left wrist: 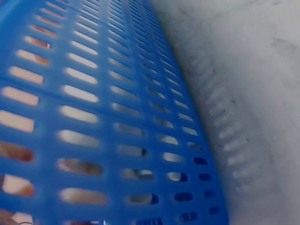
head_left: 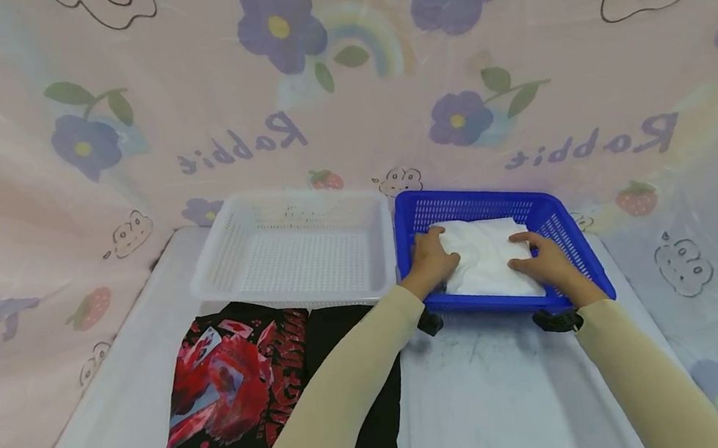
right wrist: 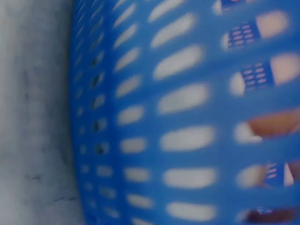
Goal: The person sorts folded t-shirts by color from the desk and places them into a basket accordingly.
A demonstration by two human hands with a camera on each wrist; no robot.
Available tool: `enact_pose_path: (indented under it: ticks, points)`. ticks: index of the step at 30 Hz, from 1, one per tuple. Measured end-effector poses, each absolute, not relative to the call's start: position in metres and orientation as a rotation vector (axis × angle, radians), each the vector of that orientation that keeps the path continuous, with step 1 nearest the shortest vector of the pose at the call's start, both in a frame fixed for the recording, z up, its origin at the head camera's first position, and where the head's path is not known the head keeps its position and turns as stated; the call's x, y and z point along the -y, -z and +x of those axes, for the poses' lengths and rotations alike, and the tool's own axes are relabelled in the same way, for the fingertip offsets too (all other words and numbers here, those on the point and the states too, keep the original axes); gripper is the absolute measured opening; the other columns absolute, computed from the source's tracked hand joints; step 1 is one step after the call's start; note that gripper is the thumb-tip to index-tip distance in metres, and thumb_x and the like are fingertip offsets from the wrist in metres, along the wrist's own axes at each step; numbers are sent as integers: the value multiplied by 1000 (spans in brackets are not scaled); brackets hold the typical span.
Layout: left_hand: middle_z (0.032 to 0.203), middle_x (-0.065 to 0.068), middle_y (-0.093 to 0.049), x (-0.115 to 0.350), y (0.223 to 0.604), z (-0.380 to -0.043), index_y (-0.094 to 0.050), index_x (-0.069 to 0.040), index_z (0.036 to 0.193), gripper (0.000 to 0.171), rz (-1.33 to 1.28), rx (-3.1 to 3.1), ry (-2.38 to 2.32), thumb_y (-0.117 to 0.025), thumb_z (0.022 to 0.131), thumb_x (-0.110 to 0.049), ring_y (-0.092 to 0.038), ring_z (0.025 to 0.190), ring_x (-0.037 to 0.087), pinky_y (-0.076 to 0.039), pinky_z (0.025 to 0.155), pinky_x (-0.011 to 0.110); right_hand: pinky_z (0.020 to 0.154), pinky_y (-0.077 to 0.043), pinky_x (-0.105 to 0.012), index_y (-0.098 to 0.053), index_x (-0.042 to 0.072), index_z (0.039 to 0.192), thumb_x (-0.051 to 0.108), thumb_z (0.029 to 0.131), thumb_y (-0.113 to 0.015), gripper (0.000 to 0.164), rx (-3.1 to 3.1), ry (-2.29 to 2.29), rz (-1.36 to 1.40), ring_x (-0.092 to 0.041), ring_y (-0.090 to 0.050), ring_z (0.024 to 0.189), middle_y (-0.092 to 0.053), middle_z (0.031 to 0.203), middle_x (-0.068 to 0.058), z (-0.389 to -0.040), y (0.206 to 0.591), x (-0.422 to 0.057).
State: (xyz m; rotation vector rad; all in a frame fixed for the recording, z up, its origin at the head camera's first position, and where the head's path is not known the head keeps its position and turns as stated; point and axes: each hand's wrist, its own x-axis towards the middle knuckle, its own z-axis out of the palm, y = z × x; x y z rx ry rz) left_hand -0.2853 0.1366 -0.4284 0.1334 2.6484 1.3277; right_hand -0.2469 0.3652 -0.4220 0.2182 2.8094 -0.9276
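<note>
A folded white cloth lies inside the blue basket. My left hand touches the cloth's left edge, thumb and forefinger spread apart. On the opposite side, my right hand reaches over the basket's near right rim and rests its thumb and forefinger on the cloth's right edge. The other fingers of both hands are largely hidden. Both wrist views mostly show the slotted blue basket wall, with bits of skin and white cloth visible through the slots.
A white perforated basket stands left of the blue one. In front of it lie a folded black garment with a red print and another black folded piece, partly under my left forearm. A patterned curtain hangs behind the white table.
</note>
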Motion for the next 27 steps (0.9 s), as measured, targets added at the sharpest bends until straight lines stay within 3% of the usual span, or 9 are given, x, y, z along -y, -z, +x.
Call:
enact_pose_path:
  ticks: [6, 11, 15, 19, 23, 25, 27]
  points:
    - [130, 6, -52, -126, 409, -284, -49, -20, 136, 49, 543, -2519, -1696, -65, 90, -25, -54, 116, 23, -50, 89, 29, 95, -40, -65, -34, 7, 148, 31, 93, -63, 66, -2953, 981, 164, -53, -41, 123, -33, 143, -36, -236, 392, -356]
    - [127, 5, -57, -98, 384, -271, -49, -20, 137, 48, 834, -2367, -1743, -64, 92, -26, -59, 112, 22, -51, 86, 25, 88, -47, -62, -36, 12, 147, 37, 93, -63, 66, -2998, 1090, 69, -52, -48, 120, -38, 142, -32, -218, 375, -340]
    - [124, 2, -58, -66, 367, -256, -49, -21, 137, 48, 971, -2296, -1717, -64, 92, -27, -59, 107, 14, -50, 84, 24, 86, -50, -60, -37, 14, 147, 36, 92, -64, 65, -2991, 1167, 1, -51, -51, 119, -41, 142, -30, -202, 368, -326]
    - [123, 3, -58, -33, 356, -241, -48, -20, 137, 47, 1025, -2260, -1714, -63, 93, -23, -59, 106, 14, -52, 84, 27, 86, -52, -56, -39, 15, 146, 30, 92, -65, 61, -2979, 1240, -93, -49, -53, 118, -44, 142, -28, -188, 362, -313]
    - [122, 4, -58, -3, 352, -229, -48, -21, 136, 46, 1034, -2301, -1695, -63, 92, -21, -61, 104, 15, -53, 84, 29, 83, -55, -26, -41, 14, 145, 25, 91, -67, 61, -2966, 1295, -164, -46, -56, 116, -46, 140, -27, -174, 358, -302]
    - [123, 4, -58, 9, 353, -225, -48, -22, 136, 46, 1030, -2331, -1680, -63, 92, -21, -61, 104, 15, -53, 85, 29, 78, -49, -11, -41, 15, 145, 25, 91, -68, 61, -2956, 1312, -177, -44, -57, 115, -47, 140, -26, -168, 356, -297]
    - [124, 6, -57, 20, 355, -220, -48, -21, 137, 47, 1029, -2350, -1670, -63, 92, -21, -61, 105, 17, -52, 87, 31, 76, -44, -5, -42, 15, 145, 24, 90, -68, 62, -2942, 1340, -193, -44, -57, 115, -48, 140, -25, -162, 357, -293]
